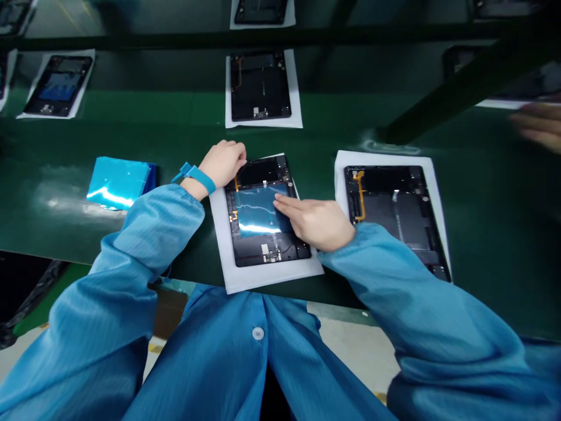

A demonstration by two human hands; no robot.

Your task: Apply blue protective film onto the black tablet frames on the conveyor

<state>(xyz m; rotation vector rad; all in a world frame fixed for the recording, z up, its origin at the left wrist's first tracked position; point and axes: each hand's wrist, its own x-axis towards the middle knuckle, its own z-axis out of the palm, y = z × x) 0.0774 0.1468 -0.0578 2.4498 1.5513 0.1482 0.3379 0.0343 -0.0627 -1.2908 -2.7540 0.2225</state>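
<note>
On the green counter (65, 222), a stack of blue film sheets (119, 182) lies left and another open tablet (397, 213) right. A co-worker's blurred hand (538, 126) shows far right. The left hand (224, 162), curled, steadies the tablet (263, 213); its fingertips are hidden. The right hand (318, 221), flat and open, presses the blue film (258, 209) onto the tablet's middle.

An open tablet (267, 213) lies on a paper sheet (263, 275) at the near edge of the belt (65, 228) — a film patch (258, 210) sits on its middle. A stack of films (119, 182) lies to the left, and a second tablet (397, 213) lies just to the right. Farther back — behind the middle one — a third tablet (260, 86) lies on its own sheet.
</note>
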